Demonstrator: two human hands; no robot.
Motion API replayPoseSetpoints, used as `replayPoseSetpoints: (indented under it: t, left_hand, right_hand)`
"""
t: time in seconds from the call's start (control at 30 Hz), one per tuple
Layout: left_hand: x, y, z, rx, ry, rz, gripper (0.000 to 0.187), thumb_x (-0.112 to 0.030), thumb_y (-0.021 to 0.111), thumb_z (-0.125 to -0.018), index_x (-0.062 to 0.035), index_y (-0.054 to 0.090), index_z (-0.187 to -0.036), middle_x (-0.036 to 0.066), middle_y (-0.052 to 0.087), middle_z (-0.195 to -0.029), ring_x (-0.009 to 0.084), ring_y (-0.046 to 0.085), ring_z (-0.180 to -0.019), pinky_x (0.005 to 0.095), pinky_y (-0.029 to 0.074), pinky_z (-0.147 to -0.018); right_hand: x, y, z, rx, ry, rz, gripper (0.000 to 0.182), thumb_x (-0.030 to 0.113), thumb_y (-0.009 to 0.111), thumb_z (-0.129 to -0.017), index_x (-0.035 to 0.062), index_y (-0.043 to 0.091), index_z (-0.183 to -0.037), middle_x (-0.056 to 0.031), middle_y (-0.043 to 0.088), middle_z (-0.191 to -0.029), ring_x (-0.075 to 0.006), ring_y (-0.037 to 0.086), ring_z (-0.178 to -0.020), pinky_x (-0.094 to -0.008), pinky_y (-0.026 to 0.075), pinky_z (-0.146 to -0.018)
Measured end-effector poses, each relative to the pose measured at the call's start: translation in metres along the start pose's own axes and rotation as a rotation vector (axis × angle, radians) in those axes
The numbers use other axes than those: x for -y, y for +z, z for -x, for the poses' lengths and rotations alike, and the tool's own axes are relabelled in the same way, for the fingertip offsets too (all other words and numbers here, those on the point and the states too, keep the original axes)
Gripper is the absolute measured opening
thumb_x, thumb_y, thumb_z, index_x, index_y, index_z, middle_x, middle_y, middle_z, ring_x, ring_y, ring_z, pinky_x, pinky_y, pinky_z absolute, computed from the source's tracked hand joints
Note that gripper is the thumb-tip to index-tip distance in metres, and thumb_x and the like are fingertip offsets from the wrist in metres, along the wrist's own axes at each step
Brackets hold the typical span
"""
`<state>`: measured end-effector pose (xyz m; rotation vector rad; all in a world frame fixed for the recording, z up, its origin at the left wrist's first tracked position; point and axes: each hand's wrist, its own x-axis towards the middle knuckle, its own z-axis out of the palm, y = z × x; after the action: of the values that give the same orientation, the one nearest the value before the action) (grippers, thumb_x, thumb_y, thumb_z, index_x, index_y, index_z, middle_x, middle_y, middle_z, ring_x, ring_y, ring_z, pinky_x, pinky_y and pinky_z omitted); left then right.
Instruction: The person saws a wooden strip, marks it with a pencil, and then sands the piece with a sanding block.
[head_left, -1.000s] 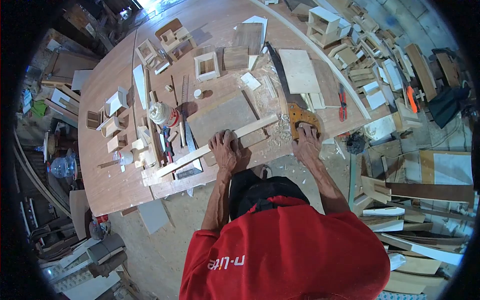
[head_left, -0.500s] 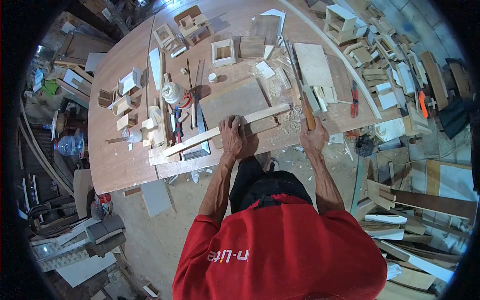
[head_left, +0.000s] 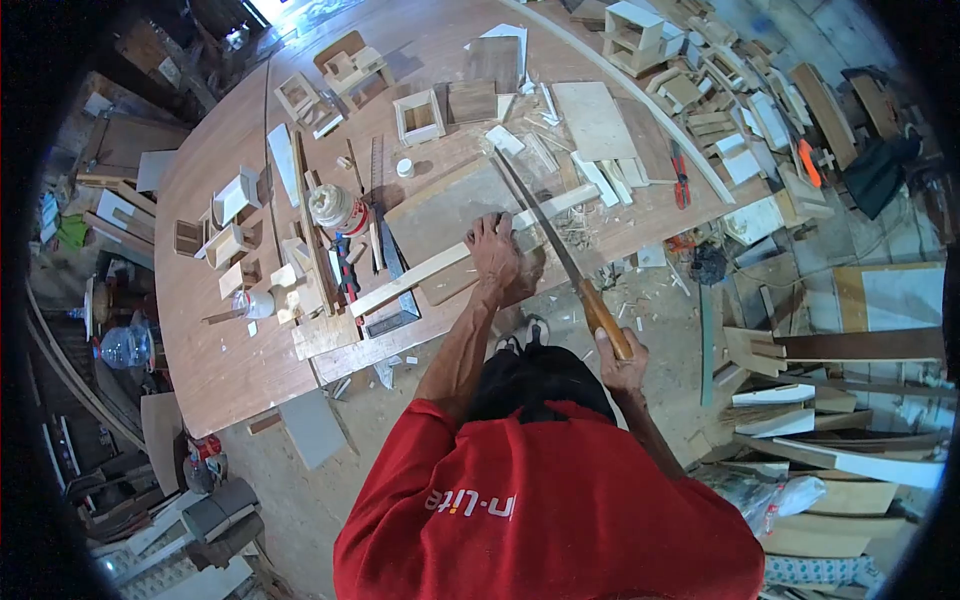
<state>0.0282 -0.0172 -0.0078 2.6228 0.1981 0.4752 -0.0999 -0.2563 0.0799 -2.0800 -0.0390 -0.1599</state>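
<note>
My left hand (head_left: 493, 252) is closed over a long pale wooden strip (head_left: 420, 270), pressing it down on the table near the front edge. Beneath the strip lies a flat board (head_left: 455, 205). Gripped in my right hand (head_left: 622, 365) is the wooden handle of a handsaw (head_left: 545, 222), out past the table's front edge. The saw's long blade slants away from me and crosses the strip to the right of my left hand, near its right end. Shavings and sawdust (head_left: 578, 232) lie around that end.
Left of the board stand a glue bottle (head_left: 340, 208) and a white cap (head_left: 404, 168). Small wooden box pieces (head_left: 418, 117) sit farther back on the table (head_left: 215, 345). Red-handled pliers (head_left: 681, 180) lie at the right. Scrap wood (head_left: 760, 350) is stacked beside the table.
My right hand has drawn the handsaw back toward my body, and its blade now crosses the strip. The strip and my left hand have shifted right along the table. The view has turned slightly.
</note>
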Motion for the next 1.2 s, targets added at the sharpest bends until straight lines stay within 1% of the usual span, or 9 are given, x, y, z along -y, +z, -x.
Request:
replayPoseSetpoints:
  t: [0.13,0.43,0.53,0.6,0.63,0.7,0.9,1.0,1.2]
  left_hand:
    - [-0.005,-0.005,-0.003,-0.013,-0.016,0.039,0.051,-0.014,0.068,-0.062,-0.012,0.059,-0.112,0.009,0.053,-0.116,0.0306,0.045,-0.112,0.0475,0.032,-0.094]
    - [-0.006,-0.008,-0.01,0.109,-0.088,0.048,0.056,-0.01,0.066,-0.062,-0.0143,0.059,-0.117,0.01,0.049,-0.122,0.0325,0.041,-0.116,0.0494,0.031,-0.098]
    - [-0.006,-0.006,-0.013,0.127,-0.068,0.045,0.057,-0.008,0.065,-0.061,-0.0144,0.059,-0.117,0.011,0.049,-0.121,0.0327,0.042,-0.116,0.0501,0.031,-0.099]
    - [-0.01,-0.006,-0.015,0.112,-0.055,0.034,0.051,-0.009,0.065,-0.063,-0.0127,0.061,-0.113,0.011,0.051,-0.119,0.0315,0.042,-0.115,0.048,0.031,-0.097]
    - [-0.012,-0.006,-0.016,0.098,-0.051,0.018,0.045,-0.009,0.066,-0.064,-0.011,0.062,-0.109,0.011,0.052,-0.117,0.0303,0.043,-0.114,0.0459,0.032,-0.095]
    - [-0.014,-0.01,-0.015,0.113,-0.052,0.005,0.044,-0.009,0.065,-0.065,-0.0116,0.062,-0.109,0.011,0.052,-0.118,0.0299,0.043,-0.114,0.0456,0.032,-0.095]
    - [-0.011,-0.005,-0.015,0.099,-0.025,-0.036,0.044,-0.011,0.064,-0.067,-0.0136,0.061,-0.111,0.009,0.051,-0.119,0.0293,0.043,-0.115,0.0453,0.032,-0.094]
    - [-0.016,-0.001,-0.015,0.087,-0.057,-0.07,0.045,-0.011,0.063,-0.066,-0.0136,0.061,-0.111,0.009,0.051,-0.119,0.0296,0.042,-0.115,0.0453,0.032,-0.094]
    - [-0.013,-0.003,-0.012,0.067,-0.062,-0.079,0.054,-0.011,0.067,-0.057,-0.0142,0.061,-0.111,0.009,0.051,-0.118,0.0313,0.043,-0.114,0.0471,0.032,-0.097]
  right_hand:
    - [0.004,0.001,0.021,-0.02,-0.019,-0.014,0.027,0.013,0.068,-0.085,0.0041,0.049,-0.068,-0.0032,0.043,-0.051,-0.0108,0.043,-0.044,-0.029,0.038,-0.043]
    - [0.007,0.002,0.036,0.048,0.153,0.058,0.028,0.015,0.068,-0.085,0.0036,0.047,-0.069,-0.0036,0.043,-0.053,-0.0123,0.044,-0.047,-0.0294,0.038,-0.044]
    - [0.02,-0.001,0.032,-0.007,0.14,0.042,0.02,0.016,0.068,-0.085,0.0013,0.055,-0.085,-0.0075,0.051,-0.06,-0.015,0.051,-0.052,-0.0307,0.043,-0.049]
    - [0.026,-0.005,0.028,0.057,0.211,-0.047,0.035,0.017,0.067,-0.085,0.0008,0.055,-0.114,-0.0156,0.065,-0.081,-0.0221,0.065,-0.068,-0.0335,0.051,-0.062]
    - [0.02,-0.005,0.027,0.053,0.212,-0.046,0.035,0.017,0.067,-0.085,0.0008,0.055,-0.114,-0.0156,0.065,-0.081,-0.0221,0.065,-0.068,-0.0335,0.051,-0.062]
    - [0.006,-0.005,0.024,0.12,-0.091,0.028,0.05,0.015,0.065,-0.085,0.0032,0.047,-0.131,-0.0207,0.066,-0.105,-0.0293,0.069,-0.088,-0.0359,0.053,-0.074]
    - [0.005,-0.013,0.024,0.186,-0.057,-0.043,0.052,0.01,0.064,-0.084,0.0088,0.048,-0.133,-0.0211,0.063,-0.112,-0.0329,0.067,-0.093,-0.0361,0.053,-0.076]
    - [0.009,-0.018,0.023,0.256,0.125,-0.098,0.046,0.008,0.064,-0.086,0.0009,0.05,-0.129,-0.0196,0.062,-0.116,-0.0259,0.063,-0.106,-0.0325,0.049,-0.088]
    - [-0.008,-0.018,0.021,0.242,0.11,-0.155,0.048,0.005,0.063,-0.086,0.0009,0.049,-0.131,-0.0172,0.062,-0.119,-0.0197,0.062,-0.106,-0.0305,0.048,-0.089]
